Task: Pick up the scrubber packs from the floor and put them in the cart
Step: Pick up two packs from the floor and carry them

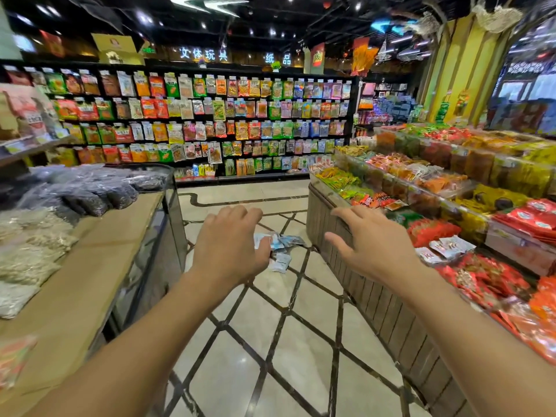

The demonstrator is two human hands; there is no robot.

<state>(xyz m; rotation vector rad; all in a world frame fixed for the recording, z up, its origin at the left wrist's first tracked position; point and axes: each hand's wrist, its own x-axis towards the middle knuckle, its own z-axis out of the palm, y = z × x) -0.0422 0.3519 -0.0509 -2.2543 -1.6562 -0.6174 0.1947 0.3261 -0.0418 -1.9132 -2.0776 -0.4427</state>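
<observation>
Several small white and blue scrubber packs (281, 246) lie in a loose heap on the tiled floor in the aisle ahead. My left hand (228, 245) is stretched out in front of me with loosely bent fingers, holding nothing, and it covers the left edge of the heap from this view. My right hand (370, 242) is held out beside it, fingers spread and empty, in front of the wooden side of the display on the right. Both hands are well above the floor. No cart is in view.
A counter (99, 260) on the left holds bags of dark and pale goods. On the right stands a slatted wooden display (370, 299) of red and orange snack packs. A wall of hanging packets (204, 121) closes the aisle's far end.
</observation>
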